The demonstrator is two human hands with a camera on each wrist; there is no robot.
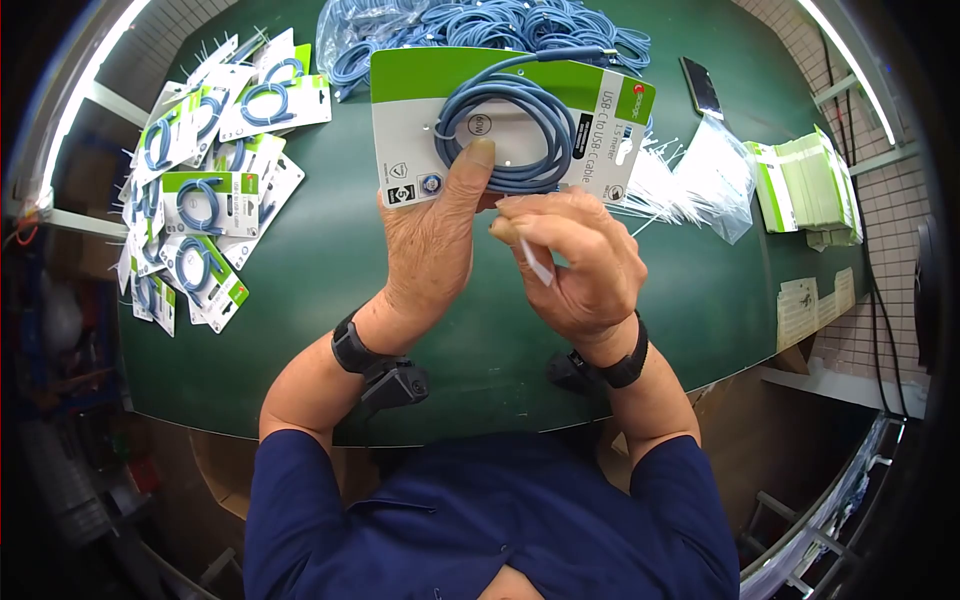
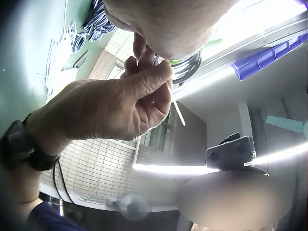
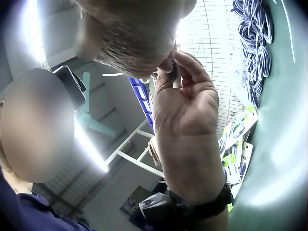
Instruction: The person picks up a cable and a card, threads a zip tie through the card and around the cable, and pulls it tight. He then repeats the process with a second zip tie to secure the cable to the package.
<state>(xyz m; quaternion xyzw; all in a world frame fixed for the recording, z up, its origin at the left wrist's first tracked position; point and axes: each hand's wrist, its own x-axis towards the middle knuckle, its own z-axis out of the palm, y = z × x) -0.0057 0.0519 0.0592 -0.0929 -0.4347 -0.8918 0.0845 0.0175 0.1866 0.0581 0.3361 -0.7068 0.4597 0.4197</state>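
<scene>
In the head view a green and white cable card with a coiled blue cable on it is held up by the left hand, its thumb pressing on the front of the coil. Just below the card's lower edge, the right hand pinches a thin white tie between thumb and fingers. The left wrist view shows the right hand with the white tie sticking out. In the right wrist view the left hand reaches behind the card; its fingertips are partly hidden.
Finished-looking cards with cables lie piled at the left. Bundled blue cables lie at the back. A phone, loose white ties, a plastic bag and a stack of cards are on the right of the green table.
</scene>
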